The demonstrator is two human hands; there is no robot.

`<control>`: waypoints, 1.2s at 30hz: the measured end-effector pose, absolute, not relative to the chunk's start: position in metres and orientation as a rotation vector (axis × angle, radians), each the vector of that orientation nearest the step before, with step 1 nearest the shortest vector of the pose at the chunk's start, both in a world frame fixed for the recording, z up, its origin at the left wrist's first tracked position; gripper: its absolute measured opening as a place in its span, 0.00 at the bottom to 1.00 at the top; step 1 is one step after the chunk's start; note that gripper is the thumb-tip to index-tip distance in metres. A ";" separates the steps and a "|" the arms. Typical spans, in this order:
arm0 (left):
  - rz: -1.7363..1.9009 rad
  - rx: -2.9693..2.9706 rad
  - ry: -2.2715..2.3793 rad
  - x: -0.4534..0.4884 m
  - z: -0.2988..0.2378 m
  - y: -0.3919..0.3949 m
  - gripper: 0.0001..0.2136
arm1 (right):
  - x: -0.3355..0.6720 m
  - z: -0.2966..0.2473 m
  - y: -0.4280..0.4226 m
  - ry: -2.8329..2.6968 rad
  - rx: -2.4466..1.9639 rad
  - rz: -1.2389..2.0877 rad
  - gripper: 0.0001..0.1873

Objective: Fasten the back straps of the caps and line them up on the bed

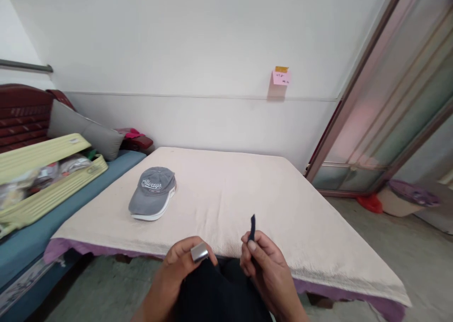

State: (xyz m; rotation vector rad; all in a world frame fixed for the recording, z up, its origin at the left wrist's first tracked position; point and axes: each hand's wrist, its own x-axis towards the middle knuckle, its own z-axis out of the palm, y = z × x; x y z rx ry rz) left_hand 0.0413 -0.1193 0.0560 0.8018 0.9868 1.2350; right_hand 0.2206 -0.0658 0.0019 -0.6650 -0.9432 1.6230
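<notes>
My left hand (179,267) is closed around a small silver metal piece (199,252), pinched between thumb and fingers. My right hand (266,265) is closed on a narrow dark blue strap end (252,226) that sticks up above my fingers. Dark fabric (219,291) lies between both hands, low in the view, and seems joined to the strap. Both hands hover at the near edge of a table covered with a cream cloth (226,194). A grey baseball cap (153,192) with white lettering rests on the cloth, well to the left of and beyond my hands.
A blue-cushioned bench (31,239) at the left carries an open yellow-green case (42,180) with items inside and a grey pillow (87,133). A pink note (281,77) hangs on the white wall. A sliding glass door (396,105) and a basin (406,199) stand at the right.
</notes>
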 end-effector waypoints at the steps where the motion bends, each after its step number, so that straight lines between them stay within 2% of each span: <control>1: 1.272 0.774 0.971 0.037 0.054 -0.116 0.14 | 0.220 0.001 -0.063 -0.847 -0.643 1.642 0.09; 8: 1.501 0.497 0.821 0.018 0.039 -0.097 0.08 | 0.220 -0.010 -0.046 -0.615 -0.626 1.678 0.08; 16: 1.491 0.260 0.721 0.011 0.025 -0.090 0.04 | 0.211 -0.033 -0.036 -0.558 -0.597 1.739 0.08; 23: 1.419 0.173 0.626 0.009 0.030 -0.083 0.05 | 0.208 -0.070 -0.063 -0.810 -0.527 2.189 0.29; 27: 1.390 0.179 0.607 0.006 0.030 -0.072 0.06 | 0.208 -0.064 -0.077 -0.853 -0.378 2.250 0.34; 31: 1.405 0.106 0.678 0.000 0.025 -0.061 0.08 | 0.201 -0.041 -0.086 -0.782 -0.376 2.256 0.33; 36: 1.386 0.059 0.774 -0.015 -0.001 -0.055 0.05 | 0.195 -0.040 -0.081 -0.641 -0.483 2.200 0.19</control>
